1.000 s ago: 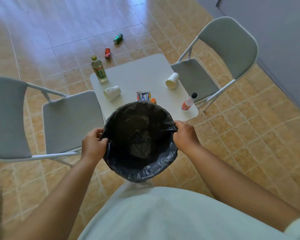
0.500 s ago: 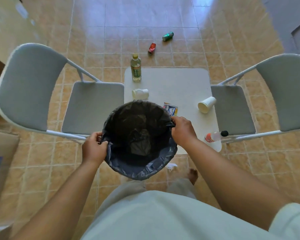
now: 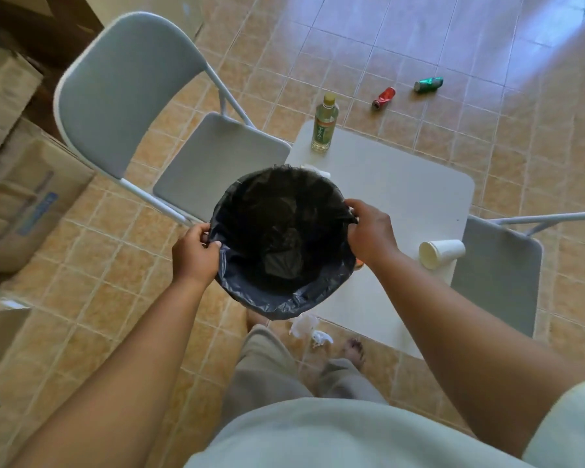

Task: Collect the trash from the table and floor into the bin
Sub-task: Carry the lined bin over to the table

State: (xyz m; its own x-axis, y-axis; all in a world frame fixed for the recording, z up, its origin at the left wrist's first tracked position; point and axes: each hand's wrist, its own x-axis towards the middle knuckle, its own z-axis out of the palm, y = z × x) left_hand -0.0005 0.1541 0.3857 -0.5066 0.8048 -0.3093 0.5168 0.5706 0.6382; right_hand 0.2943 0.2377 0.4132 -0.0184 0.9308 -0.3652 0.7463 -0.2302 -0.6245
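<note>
A bin [image 3: 284, 300] lined with a dark bag is held at the centre of the frame, overlapping the left edge of the tabletop [image 3: 402, 197]; its rim is gripped on opposite sides, the fingers [image 3: 201, 233] of the left hand [image 3: 195, 256] curled over the left edge, the right hand [image 3: 368, 234] clenched on the right edge; a bottle [image 3: 325, 128] stands upright on the tabletop just above the bin; a paper cup [image 3: 441, 253] lies tipped over, right of the right hand; a red can [image 3: 383, 98] and a green can [image 3: 428, 84] lie on the floor at upper right; crumpled paper [image 3: 304, 325] lies on the floor just below the bin.
</note>
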